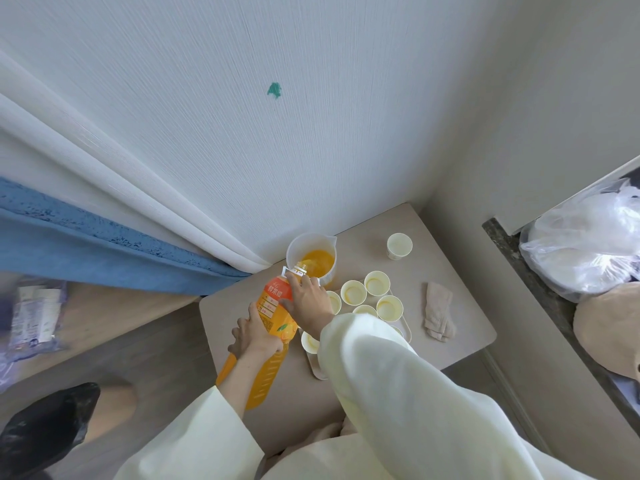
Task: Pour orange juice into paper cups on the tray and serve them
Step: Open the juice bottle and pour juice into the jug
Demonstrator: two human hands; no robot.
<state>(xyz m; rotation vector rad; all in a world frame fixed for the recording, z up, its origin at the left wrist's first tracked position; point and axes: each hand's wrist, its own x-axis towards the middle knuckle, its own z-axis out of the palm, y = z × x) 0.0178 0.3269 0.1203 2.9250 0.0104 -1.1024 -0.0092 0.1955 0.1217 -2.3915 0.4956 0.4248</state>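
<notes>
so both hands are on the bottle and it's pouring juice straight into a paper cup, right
Not quite. The head view shows the left hand and right hand both on the bottle, but the juice is pouring into the clear jug instead.

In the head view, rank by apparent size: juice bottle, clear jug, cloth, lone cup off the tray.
1. juice bottle, though it is nearest the camera, which enlarges it
2. clear jug
3. cloth, not far behind the jug
4. lone cup
</notes>
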